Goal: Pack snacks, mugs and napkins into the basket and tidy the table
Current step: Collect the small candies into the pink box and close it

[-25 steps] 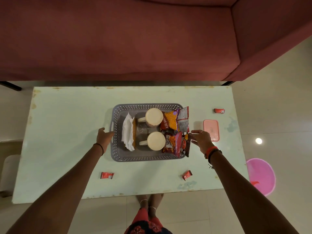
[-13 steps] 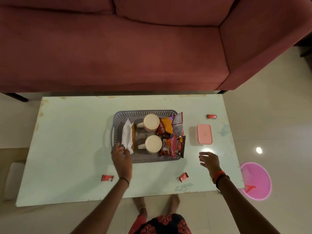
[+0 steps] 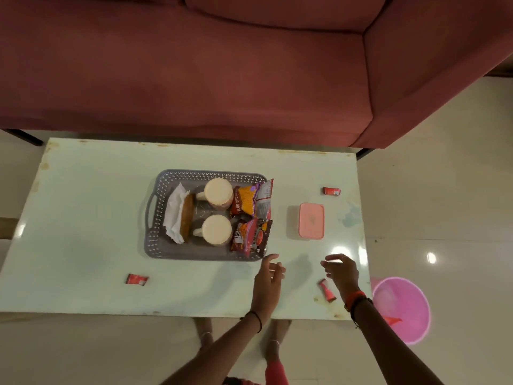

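A grey perforated basket (image 3: 155,245) stands mid-table. Inside it lie white napkins (image 3: 174,215) on the left, two cream mugs (image 3: 218,194) (image 3: 216,229) in the middle and snack packets (image 3: 251,202) (image 3: 251,237) on the right. My left hand (image 3: 268,277) hovers open over the table just right of the basket's near corner, holding nothing. My right hand (image 3: 341,270) hovers open farther right, just above a small red wrapper (image 3: 327,290). Two more red wrappers lie on the table, one near left (image 3: 136,279) and one far right (image 3: 331,191).
A pink lidded box (image 3: 311,220) sits on the pale green table (image 3: 83,218) right of the basket. A pink bin (image 3: 401,309) stands on the floor beyond the table's right end. A red sofa (image 3: 194,65) runs behind the table.
Both hands left the basket's sides and drew back toward me. My left hand crossed from the basket's left side to its right near corner; my right hand came down toward the near wrapper.
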